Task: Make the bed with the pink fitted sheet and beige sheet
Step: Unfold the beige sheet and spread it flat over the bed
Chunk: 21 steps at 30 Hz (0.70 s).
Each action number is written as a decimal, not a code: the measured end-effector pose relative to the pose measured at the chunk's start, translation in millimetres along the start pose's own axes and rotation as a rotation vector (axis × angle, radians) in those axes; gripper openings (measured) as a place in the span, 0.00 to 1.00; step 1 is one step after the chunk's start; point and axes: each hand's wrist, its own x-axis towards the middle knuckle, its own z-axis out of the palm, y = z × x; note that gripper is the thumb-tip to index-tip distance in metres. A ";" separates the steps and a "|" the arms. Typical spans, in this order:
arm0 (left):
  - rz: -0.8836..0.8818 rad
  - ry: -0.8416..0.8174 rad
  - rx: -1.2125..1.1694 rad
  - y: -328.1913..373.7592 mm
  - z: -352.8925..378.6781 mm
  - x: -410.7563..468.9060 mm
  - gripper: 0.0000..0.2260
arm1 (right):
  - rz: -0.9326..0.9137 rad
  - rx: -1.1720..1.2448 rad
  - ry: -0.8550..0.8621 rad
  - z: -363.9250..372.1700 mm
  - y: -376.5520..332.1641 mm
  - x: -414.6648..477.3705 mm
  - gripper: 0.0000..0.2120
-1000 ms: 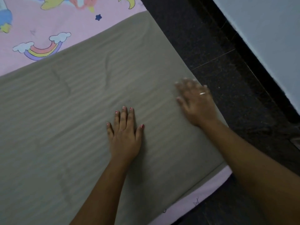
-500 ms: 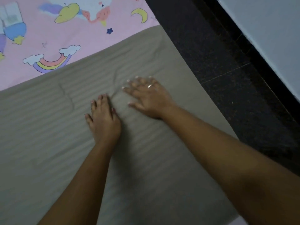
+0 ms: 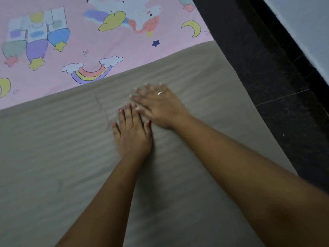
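1. The beige sheet (image 3: 178,175) was spread over the pink fitted sheet (image 3: 89,47).
2. The left hand (image 3: 132,133) was laid flat, fingers together.
3. The right hand (image 3: 158,106) was pressed alongside, fingers straight.

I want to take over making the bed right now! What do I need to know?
Left hand: open, flat on the beige sheet.
Right hand: open, fingers spread, flat on the beige sheet just beyond the left hand; it is blurred.
Things: the pink sheet covers the bed; the beige sheet lies over its near part, reaching the bed's side by the dark floor.
Done: both sheets are on and mostly flat.
Left: probably smooth out the small crease left of the hands, then straighten the edges.
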 end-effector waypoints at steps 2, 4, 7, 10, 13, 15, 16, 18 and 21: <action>0.012 0.004 0.003 0.0 1.7 4.2 0.27 | 0.154 -0.069 0.043 -5.5 54.9 4.3 0.26; 0.022 -0.013 0.011 -0.8 3.4 7.4 0.28 | 0.353 -0.104 0.064 -19.9 113.5 6.2 0.26; 0.026 -0.039 0.052 -1.7 5.3 8.0 0.28 | 0.812 0.059 0.013 -44.1 182.8 -12.3 0.28; 0.031 -0.050 0.065 -1.1 6.0 8.9 0.28 | 1.087 0.084 0.038 -57.2 199.6 -26.8 0.30; 0.032 -0.082 0.084 -1.8 5.6 9.6 0.28 | 0.742 0.016 0.236 -54.9 142.1 -1.8 0.29; 0.065 -0.097 0.073 -1.4 2.2 12.4 0.28 | 0.522 0.078 0.206 -41.6 78.0 15.1 0.28; 0.100 -0.096 0.068 -5.1 -1.7 13.9 0.28 | 0.446 0.120 0.187 -30.1 42.1 20.7 0.26; 0.220 -0.103 0.069 -18.4 -9.3 20.1 0.27 | 0.349 0.203 0.149 -8.2 -19.8 21.3 0.25; 0.453 -0.141 0.155 -48.8 -20.5 35.6 0.30 | 0.344 0.163 0.161 19.0 -57.5 16.5 0.24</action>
